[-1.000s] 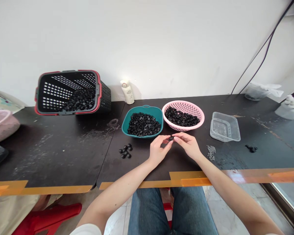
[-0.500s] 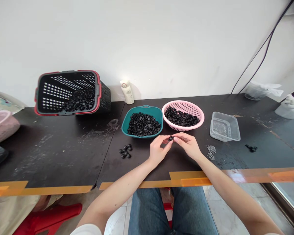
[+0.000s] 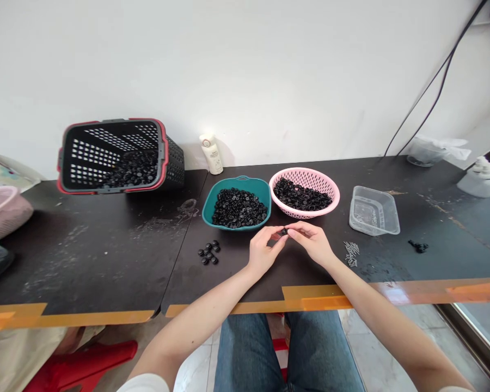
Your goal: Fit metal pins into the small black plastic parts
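My left hand (image 3: 264, 246) and my right hand (image 3: 311, 243) meet above the table, both pinching one small black plastic part (image 3: 285, 231). Fingertips cover much of it, so its exact shape is hidden. Just beyond my hands stand a teal basin (image 3: 207, 209) heaped with round black pieces (image 3: 240, 208) and a pink sieve basket (image 3: 330, 185) of small black parts (image 3: 302, 195). Several round black knob-like pieces (image 3: 209, 252) lie on the table left of my left hand. To the right of my right hand is a small pile of thin metal pins (image 3: 351, 253).
A clear plastic tub (image 3: 386, 226) sits at the right, with a few black parts (image 3: 418, 246) beyond it. At the back left, a tipped dark basket (image 3: 173, 163) holds black pieces. A white bottle (image 3: 212, 155) stands by the wall. Orange tape (image 3: 228, 308) runs along the table's front edge.
Both hands stay in the same place, still pinching the small black part. The view has shifted very slightly; nothing else has visibly moved.
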The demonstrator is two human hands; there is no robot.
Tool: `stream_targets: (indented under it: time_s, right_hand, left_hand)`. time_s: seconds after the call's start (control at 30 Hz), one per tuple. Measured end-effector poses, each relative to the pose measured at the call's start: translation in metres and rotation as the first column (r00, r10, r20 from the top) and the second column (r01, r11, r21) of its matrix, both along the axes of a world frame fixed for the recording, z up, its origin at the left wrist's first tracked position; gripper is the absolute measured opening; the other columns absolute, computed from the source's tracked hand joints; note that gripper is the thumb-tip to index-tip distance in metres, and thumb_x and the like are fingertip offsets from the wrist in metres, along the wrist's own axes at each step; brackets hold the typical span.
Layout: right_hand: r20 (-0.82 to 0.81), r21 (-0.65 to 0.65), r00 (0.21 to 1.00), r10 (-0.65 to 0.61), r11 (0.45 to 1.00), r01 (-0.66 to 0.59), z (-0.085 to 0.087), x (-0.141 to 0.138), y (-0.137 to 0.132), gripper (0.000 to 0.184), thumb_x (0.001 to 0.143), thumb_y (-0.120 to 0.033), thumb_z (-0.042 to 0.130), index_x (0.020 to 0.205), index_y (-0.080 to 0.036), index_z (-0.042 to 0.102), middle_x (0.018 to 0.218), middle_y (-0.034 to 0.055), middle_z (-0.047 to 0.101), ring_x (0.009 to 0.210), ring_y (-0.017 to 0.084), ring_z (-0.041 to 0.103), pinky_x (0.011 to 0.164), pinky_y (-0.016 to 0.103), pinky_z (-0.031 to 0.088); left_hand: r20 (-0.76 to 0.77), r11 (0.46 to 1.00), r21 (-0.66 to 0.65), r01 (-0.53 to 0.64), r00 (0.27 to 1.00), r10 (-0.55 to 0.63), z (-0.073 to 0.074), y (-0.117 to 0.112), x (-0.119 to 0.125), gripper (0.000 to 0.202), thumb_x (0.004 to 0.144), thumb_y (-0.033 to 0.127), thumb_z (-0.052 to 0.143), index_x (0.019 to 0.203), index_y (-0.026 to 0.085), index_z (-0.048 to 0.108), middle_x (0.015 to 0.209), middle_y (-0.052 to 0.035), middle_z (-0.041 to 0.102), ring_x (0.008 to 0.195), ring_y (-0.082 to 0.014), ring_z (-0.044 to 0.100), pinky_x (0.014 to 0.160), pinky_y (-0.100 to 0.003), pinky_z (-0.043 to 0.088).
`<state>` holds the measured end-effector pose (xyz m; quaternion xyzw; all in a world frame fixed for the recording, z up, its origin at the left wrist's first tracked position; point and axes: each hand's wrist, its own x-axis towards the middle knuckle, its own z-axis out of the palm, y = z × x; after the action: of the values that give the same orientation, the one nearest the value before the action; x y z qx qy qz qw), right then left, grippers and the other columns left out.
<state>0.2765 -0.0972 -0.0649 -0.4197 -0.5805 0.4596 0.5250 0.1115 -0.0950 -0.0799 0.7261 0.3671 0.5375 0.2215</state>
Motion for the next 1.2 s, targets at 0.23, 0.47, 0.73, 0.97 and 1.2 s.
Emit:
stream_targets:
  time_s: [0.23,0.47,0.73,0.97,1.2]
  right_hand:
    - [-0.088,-0.111,0.995,0.044,0.992,-0.053,-0.0007,0.0015,0.0028,0.025,0.071,-0.039,0.074,0.089,-0.022,0.071,0.085,0.0032,0.07,0.078,0.018,0.064,0.081,0.037,0.053]
    - [-0.262,-0.249,0.965,0.033,0.963,-0.101,-0.0034,0.0014,0.0043,0.024,0.066,-0.034,0.078,0.083,-0.02,0.071,0.081,0.0021,0.069,0.072,0.014,0.063,0.076,0.033,0.054]
    - [-0.346,-0.321,0.936,0.058,0.931,-0.176,0.0013,0.0002,0.0012,0.021,0.066,-0.033,0.078,0.079,-0.02,0.067,0.078,-0.0002,0.066,0.073,0.013,0.063,0.072,0.03,0.055]
    - [-0.308,-0.27,0.951,0.037,0.955,-0.125,-0.0015,-0.001,0.0022,0.021,0.064,-0.034,0.079,0.076,-0.02,0.068,0.079,0.0001,0.067,0.071,0.014,0.063,0.071,0.031,0.056]
    - [-0.231,-0.166,0.971,0.063,0.981,-0.103,-0.0017,-0.0013,0.0015,0.02,0.071,-0.033,0.075,0.087,-0.022,0.072,0.083,0.0019,0.069,0.07,0.014,0.062,0.07,0.031,0.055]
  left_hand:
    - [0.014,1.0,-0.009,-0.001,1.0,0.001,-0.0007,0.0001,0.0001,0.022,0.083,0.028,0.062,0.104,0.021,0.062,0.09,-0.0034,0.067,0.07,-0.0115,0.063,0.07,-0.027,0.055]
    - [0.004,1.0,-0.02,-0.001,1.0,0.001,-0.0017,-0.0004,-0.0001,0.021,0.082,0.025,0.063,0.103,0.02,0.062,0.089,-0.0028,0.067,0.071,-0.0114,0.064,0.072,-0.027,0.055]
    - [0.009,1.0,-0.025,0.016,1.0,-0.016,-0.003,-0.0002,0.0003,0.023,0.082,0.027,0.063,0.103,0.02,0.063,0.088,-0.0031,0.068,0.071,-0.0122,0.065,0.07,-0.027,0.057]
    - [0.021,0.999,-0.025,0.021,1.0,-0.021,-0.0027,0.0001,0.0006,0.025,0.082,0.027,0.063,0.106,0.021,0.061,0.09,-0.0032,0.067,0.071,-0.0115,0.065,0.069,-0.026,0.057]
    - [0.027,1.0,-0.018,-0.003,1.0,0.003,-0.0028,0.0002,-0.0002,0.022,0.081,0.026,0.064,0.102,0.021,0.063,0.088,-0.0024,0.065,0.071,-0.0112,0.063,0.069,-0.025,0.055]
